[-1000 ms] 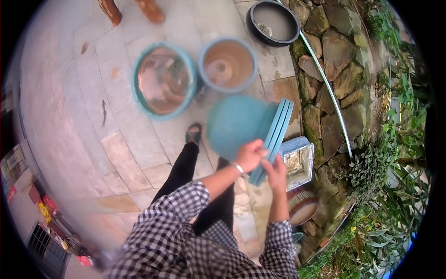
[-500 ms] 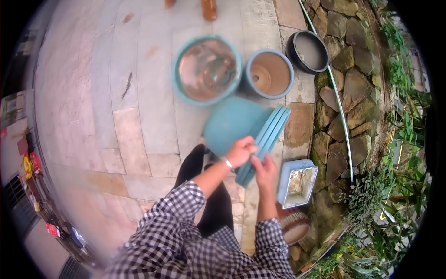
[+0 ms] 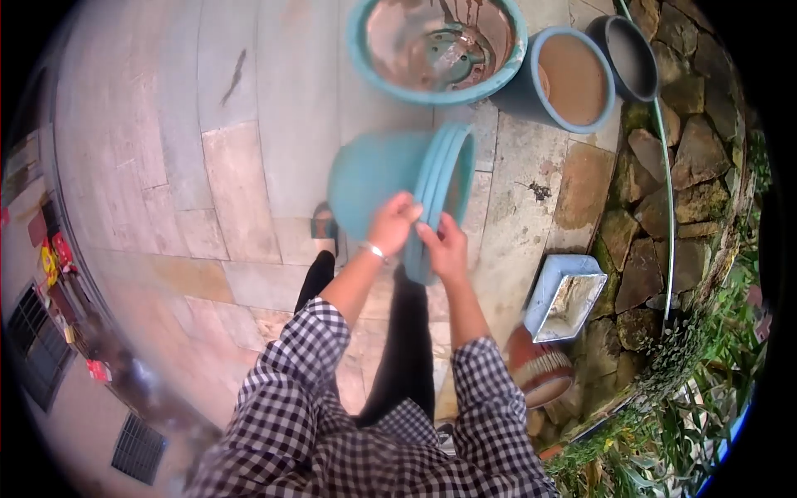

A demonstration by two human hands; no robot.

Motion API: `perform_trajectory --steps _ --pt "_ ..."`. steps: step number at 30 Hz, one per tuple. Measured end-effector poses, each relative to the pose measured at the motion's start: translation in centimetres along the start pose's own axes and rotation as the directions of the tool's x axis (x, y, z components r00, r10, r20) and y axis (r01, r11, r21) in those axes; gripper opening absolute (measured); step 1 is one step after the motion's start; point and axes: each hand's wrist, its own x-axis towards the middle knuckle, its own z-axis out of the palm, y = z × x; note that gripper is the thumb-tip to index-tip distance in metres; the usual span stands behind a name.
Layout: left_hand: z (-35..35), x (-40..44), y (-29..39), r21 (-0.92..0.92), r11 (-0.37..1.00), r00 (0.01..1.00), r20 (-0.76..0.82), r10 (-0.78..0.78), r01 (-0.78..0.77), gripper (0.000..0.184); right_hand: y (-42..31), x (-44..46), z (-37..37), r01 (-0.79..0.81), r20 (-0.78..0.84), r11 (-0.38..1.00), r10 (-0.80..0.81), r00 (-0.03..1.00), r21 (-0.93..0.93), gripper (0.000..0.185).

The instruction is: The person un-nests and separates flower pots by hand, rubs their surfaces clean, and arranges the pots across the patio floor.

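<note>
A large teal flower pot (image 3: 375, 178) lies tilted on its side in front of me, its opening facing right. Several parallel bands run round its rim; whether these are ridges or nested rims I cannot tell. My left hand (image 3: 393, 224), with a bracelet at the wrist, grips the near side of the rim, fingers closed. Close beside it, my right hand (image 3: 445, 246) is closed on the rim's edge. Most of the inside of the pot is hidden from me.
Beyond stand a wide teal-rimmed pot (image 3: 359, 62), a blue-grey pot (image 3: 531, 91) and a black pot (image 3: 614, 62). At right are a rectangular planter (image 3: 548, 278), a reddish-brown pot (image 3: 531, 365), a stone border (image 3: 643, 266) and a pale hose (image 3: 669, 207). Paving (image 3: 241, 191) lies underfoot.
The held flower pot has turned so its rim stands more upright and more of its opening shows. My view has shifted, with the standing pots now higher and farther right. Both hands keep their grip.
</note>
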Motion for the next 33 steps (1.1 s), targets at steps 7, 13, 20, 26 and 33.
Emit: perform_trajectory --steps 7,13,20,26,33 --pt "-3.1 3.6 -3.2 0.248 0.969 0.999 -0.045 0.015 -0.004 0.015 2.6 3.4 3.1 -0.074 -0.140 0.994 0.086 0.986 0.085 0.028" --pt "-1.3 4.4 -3.6 0.338 0.940 0.997 -0.054 0.061 -0.039 0.018 3.5 7.7 4.2 -0.083 -0.449 0.985 0.006 0.894 -0.152 0.043" --pt "-0.6 4.7 -3.4 0.262 0.958 0.981 -0.122 0.152 -0.116 0.015 1.4 8.2 4.4 -0.168 -0.499 0.892 -0.072 0.864 -0.420 0.047" --pt "-1.1 4.6 -3.2 0.224 0.969 0.984 -0.116 0.134 -0.106 0.013 1.5 8.1 3.9 -0.165 -0.462 0.837 -0.115 0.879 -0.522 0.047" --pt "-1.3 4.2 -3.6 0.250 0.958 0.983 -0.089 0.164 -0.137 0.014 2.6 7.5 3.0 -0.102 -0.425 0.839 -0.162 0.890 -0.534 0.046"
